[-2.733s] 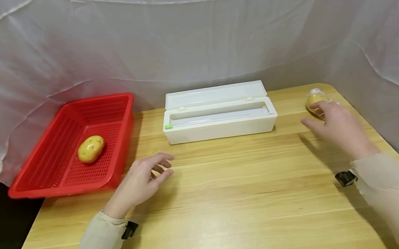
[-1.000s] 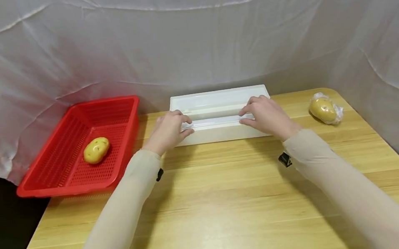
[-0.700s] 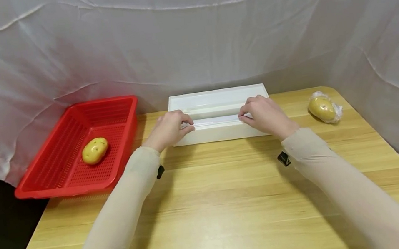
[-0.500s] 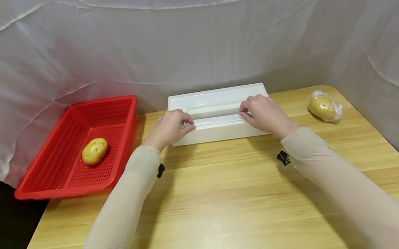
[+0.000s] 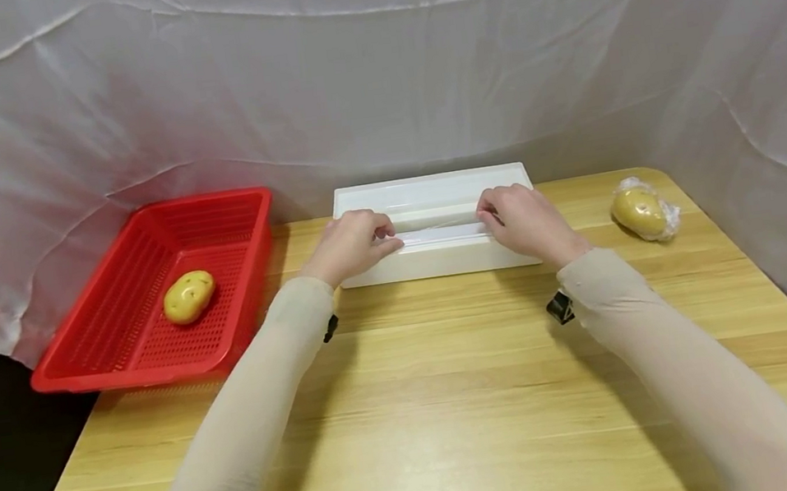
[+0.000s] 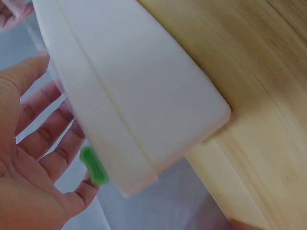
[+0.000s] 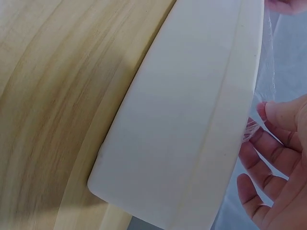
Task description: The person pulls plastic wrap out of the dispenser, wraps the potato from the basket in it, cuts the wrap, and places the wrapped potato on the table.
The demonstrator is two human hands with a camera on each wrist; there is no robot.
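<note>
Film (image 7: 250, 129) sits pinched in my right hand (image 5: 526, 220); whether my left hand (image 5: 352, 243) grips, I cannot tell. I advise lifting evenly above the box (image 5: 440, 262).

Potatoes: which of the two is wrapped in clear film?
The potato on the table, right of the white box; the other potato, in the red basket, looks bare.

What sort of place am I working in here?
Probably a curtained-off recording or test station rather than a real kitchen: pale fabric hangs behind and beside a wooden table, with a red basket and an open white box on it.
</note>
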